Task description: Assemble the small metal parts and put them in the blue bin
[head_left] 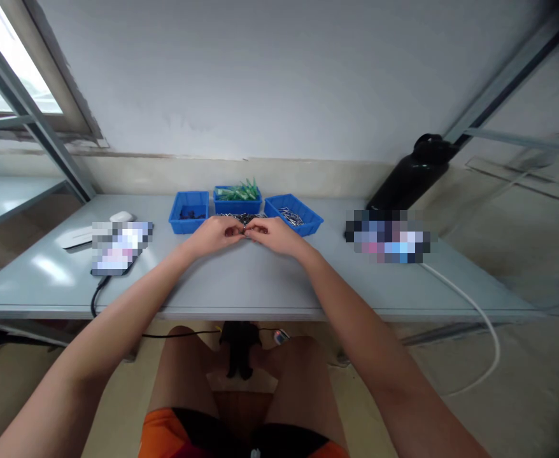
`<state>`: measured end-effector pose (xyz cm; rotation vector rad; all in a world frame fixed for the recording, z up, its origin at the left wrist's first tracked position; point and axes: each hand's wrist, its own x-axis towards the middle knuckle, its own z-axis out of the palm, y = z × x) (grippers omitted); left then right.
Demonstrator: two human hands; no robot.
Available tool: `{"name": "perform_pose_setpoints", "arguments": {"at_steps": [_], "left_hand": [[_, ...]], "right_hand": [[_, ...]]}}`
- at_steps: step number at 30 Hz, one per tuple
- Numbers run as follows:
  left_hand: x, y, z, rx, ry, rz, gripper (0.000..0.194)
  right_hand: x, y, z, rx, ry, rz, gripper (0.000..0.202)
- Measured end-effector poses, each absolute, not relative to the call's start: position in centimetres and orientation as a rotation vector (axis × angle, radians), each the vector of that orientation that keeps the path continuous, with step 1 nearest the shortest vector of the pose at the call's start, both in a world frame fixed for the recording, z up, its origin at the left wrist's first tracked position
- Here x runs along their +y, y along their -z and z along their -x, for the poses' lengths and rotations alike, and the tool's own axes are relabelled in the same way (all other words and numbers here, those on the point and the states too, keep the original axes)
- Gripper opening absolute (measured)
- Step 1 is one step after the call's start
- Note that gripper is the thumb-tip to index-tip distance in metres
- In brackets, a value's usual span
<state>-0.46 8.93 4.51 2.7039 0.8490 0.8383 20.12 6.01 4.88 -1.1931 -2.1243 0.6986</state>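
Observation:
My left hand (218, 235) and my right hand (274, 234) meet fingertip to fingertip above the middle of the table, both closed in a pinch. Whatever is between the fingertips is too small to make out. Just behind them lies a heap of small dark and silvery pieces (241, 218), partly covered by the hands. Around it stand three blue bins: the left bin (188, 226) holds small dark pieces, the back bin (237, 207) green pointed pieces, and the right bin (311, 224) thin silvery pieces.
A phone (123, 249) with a black cable lies at the left, beside a white case (121, 217) and a flat white object (76, 237). At the right, a black bottle (410, 175) stands behind a blurred-out device (394, 238) with a white cable (470, 296).

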Motion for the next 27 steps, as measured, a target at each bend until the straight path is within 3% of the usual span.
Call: {"name": "perform_pose_setpoints", "arguments": {"at_steps": [17, 27], "left_hand": [[9.1, -4.37, 0.64, 0.884, -0.644, -2.925, 0.022], [8.99, -4.8, 1.09, 0.982, -0.91, -2.819, 0.024]], "right_hand": [[6.11, -4.88, -20.32, -2.021, -0.633, 1.166, 0.021], [6.11, -4.99, -20.47, -1.995, -0.635, 1.208, 0.018]]}}
